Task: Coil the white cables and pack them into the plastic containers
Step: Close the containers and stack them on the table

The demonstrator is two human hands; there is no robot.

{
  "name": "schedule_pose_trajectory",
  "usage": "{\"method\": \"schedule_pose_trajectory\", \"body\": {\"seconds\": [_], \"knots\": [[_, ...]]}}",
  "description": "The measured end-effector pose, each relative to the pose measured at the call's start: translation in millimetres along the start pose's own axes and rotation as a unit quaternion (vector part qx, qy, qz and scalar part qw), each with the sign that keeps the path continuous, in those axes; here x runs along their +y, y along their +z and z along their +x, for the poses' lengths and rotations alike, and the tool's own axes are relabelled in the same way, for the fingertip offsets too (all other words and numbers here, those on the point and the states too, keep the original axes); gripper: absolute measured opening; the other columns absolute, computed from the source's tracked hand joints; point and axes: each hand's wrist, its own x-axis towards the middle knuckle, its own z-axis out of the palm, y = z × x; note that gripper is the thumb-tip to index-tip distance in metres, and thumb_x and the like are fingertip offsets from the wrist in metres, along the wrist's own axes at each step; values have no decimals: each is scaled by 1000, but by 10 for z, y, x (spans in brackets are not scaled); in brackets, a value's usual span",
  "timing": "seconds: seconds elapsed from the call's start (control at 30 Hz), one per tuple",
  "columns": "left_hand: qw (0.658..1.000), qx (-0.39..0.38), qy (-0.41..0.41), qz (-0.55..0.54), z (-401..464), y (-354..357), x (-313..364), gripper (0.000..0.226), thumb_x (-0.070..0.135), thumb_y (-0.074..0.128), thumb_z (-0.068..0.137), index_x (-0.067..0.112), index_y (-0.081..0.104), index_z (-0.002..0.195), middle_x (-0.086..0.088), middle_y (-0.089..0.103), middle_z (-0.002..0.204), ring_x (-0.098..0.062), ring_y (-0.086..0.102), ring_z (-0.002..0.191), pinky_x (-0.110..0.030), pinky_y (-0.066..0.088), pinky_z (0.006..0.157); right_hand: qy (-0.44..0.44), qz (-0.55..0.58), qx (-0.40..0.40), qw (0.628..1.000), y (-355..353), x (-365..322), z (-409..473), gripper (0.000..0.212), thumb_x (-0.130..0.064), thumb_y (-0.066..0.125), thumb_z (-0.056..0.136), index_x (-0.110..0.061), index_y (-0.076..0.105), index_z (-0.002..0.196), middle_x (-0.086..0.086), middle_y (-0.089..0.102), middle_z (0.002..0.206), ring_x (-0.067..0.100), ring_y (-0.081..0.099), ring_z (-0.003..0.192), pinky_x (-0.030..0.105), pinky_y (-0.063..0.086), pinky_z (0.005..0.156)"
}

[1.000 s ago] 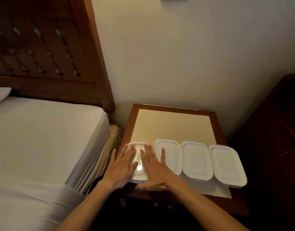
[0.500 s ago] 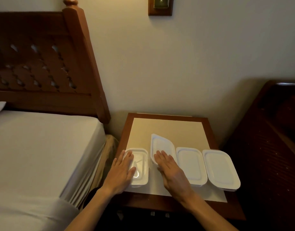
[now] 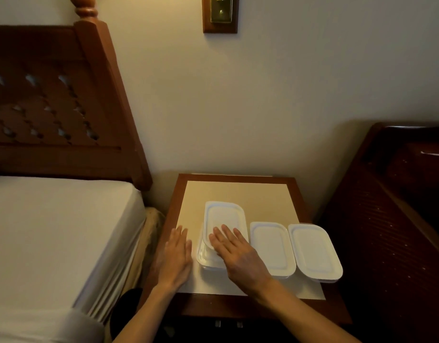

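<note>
Three white, lidded plastic containers (image 3: pixel 271 248) sat in a row on the desk (image 3: pixel 238 191), and a fourth (image 3: pixel 223 219) lay stacked askew on the leftmost. The right hand (image 3: pixel 235 253) pressed it with straight fingers; the left hand (image 3: pixel 175 256) rested flat beside it, fingers straight.

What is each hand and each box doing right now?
Left hand: flat on the table, holding nothing.
Right hand: flat on the top box.
Top box: lidded, stacked crooked on another box.
Middle box: lidded.
Right box: lidded.
</note>
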Motion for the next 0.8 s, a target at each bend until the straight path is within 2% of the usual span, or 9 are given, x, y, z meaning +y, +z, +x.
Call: {"method": "schedule_pose_trajectory", "body": {"seconds": [0.13,0.2,0.3,0.4,0.5,0.57,0.63,0.7,0.8], "knots": [[993,-24,0,116,-160,96,-184,68,45,-5,94,15,13,153,1,8,162,-12,-2,148,-33,-2,120,4,-14,-38,999,117,-83,11,73,0,78,67,-11,56,135,9,57,139,31,51,130,44,40,105],[988,-12,13,150,-180,117,-184,81,47,-15,85,15,13,153,1,9,162,-14,-1,149,-34,-2,119,-6,-14,-42,999,107,-118,-3,64,-13,73,80,-11,50,139,8,52,144,30,46,134,47,44,104],[982,-8,27,188,-185,131,-169,81,44,-15,83,14,12,153,-1,8,162,-17,-1,149,-36,0,119,68,74,8,995,-102,-89,-64,64,-45,45,97,-18,26,153,1,28,159,20,19,148,46,23,118],[979,-20,20,203,-189,130,-147,70,40,-4,90,15,7,154,0,4,162,-18,-4,149,-38,0,121,198,139,44,969,-254,107,-307,76,-35,59,88,-25,23,153,-8,17,161,13,9,150,39,9,120],[977,-18,26,210,-197,128,-152,69,39,-4,90,14,7,154,-1,3,162,-18,-5,149,-38,-1,121,243,86,-62,964,-95,390,-660,93,-34,62,81,-29,6,154,-9,-4,161,18,-5,149,45,4,120],[977,-16,30,209,-206,149,-162,76,41,-11,86,14,7,154,-1,2,162,-18,-6,149,-37,-3,119,228,42,-133,964,35,482,-804,89,-38,65,82,-24,16,154,-4,0,160,25,9,150,50,13,118],[978,-16,28,205,-206,160,-174,75,41,-11,86,14,6,154,0,1,162,-17,-7,148,-36,-4,119,211,13,-158,965,129,520,-844,80,-32,78,77,-18,42,146,1,25,154,30,38,140,49,31,109],[979,-16,23,203,-205,156,-179,68,38,-2,91,14,6,154,1,0,162,-16,-8,148,-36,-4,119,203,22,-107,973,177,505,-836,72,-23,82,76,-17,50,140,1,38,148,30,47,134,49,36,105],[978,-19,20,205,-209,161,-178,66,39,3,92,15,5,154,1,0,162,-15,-9,148,-36,-5,119,211,57,7,976,86,404,-739,62,-15,67,89,-18,40,144,1,39,149,30,42,137,54,39,106]]}}
